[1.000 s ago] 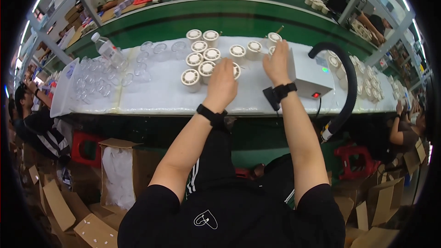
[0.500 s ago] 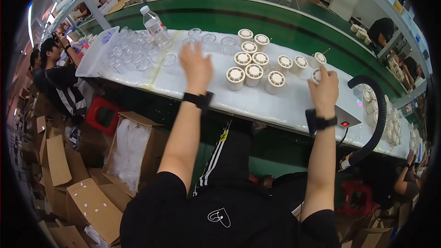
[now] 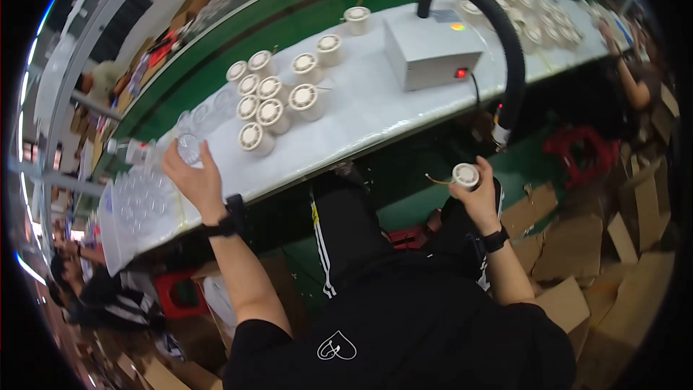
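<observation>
My left hand (image 3: 195, 182) has its fingers closed round the rim of a clear ribbed plastic cover (image 3: 189, 147) at the table's left part. Other clear covers (image 3: 201, 114) lie just beyond it. Off the table's front edge, over my lap, my right hand (image 3: 479, 202) grips a white cylindrical unit with a slotted round top (image 3: 465, 175). A thin yellowish wire (image 3: 437, 181) sticks out from its side. Several similar white units (image 3: 271, 114) stand upright in a group on the table, and a single one (image 3: 356, 20) stands farther back.
A grey box with a lit red switch (image 3: 433, 50) sits on the table; its black flexible hose (image 3: 514, 58) arches down above my right hand. At left are a bin of clear covers (image 3: 108, 227) and a plastic bottle (image 3: 131, 150). More white units (image 3: 534, 18) stand far right, near another person's arm.
The view has swung to the right. My right hand has lifted a white unit off the table and brought it toward me. My left hand has closed on a clear cover.
</observation>
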A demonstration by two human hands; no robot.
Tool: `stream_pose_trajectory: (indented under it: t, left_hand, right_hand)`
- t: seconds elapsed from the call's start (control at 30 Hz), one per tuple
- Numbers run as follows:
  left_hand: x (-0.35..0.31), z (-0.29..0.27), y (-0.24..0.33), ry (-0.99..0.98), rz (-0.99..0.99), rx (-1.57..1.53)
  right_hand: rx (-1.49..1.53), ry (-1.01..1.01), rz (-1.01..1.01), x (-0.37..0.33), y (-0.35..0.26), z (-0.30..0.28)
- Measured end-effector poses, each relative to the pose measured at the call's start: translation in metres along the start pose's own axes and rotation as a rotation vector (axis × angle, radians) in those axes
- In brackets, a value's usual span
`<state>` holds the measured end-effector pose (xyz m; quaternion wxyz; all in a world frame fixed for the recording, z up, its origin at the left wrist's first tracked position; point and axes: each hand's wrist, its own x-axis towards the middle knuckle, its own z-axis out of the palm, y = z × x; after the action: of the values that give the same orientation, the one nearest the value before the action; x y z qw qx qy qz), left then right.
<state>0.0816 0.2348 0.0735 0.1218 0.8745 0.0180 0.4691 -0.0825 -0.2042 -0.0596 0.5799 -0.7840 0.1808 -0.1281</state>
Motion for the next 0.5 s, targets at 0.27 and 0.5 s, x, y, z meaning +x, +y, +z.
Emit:
stream_pose_trajectory:
  t: [0.27, 0.5]
  left_hand:
    - [-0.067, 0.057, 0.181, -0.482, 0.151, -0.739]
    - [-0.096, 0.117, 0.209, -0.416, 0.17, -0.728]
  right_hand:
    - [-0.104, 0.152, -0.082, -0.002, 0.004, -0.037]
    - [1.133, -0.119, 0.431, -0.031, 0.026, -0.048]
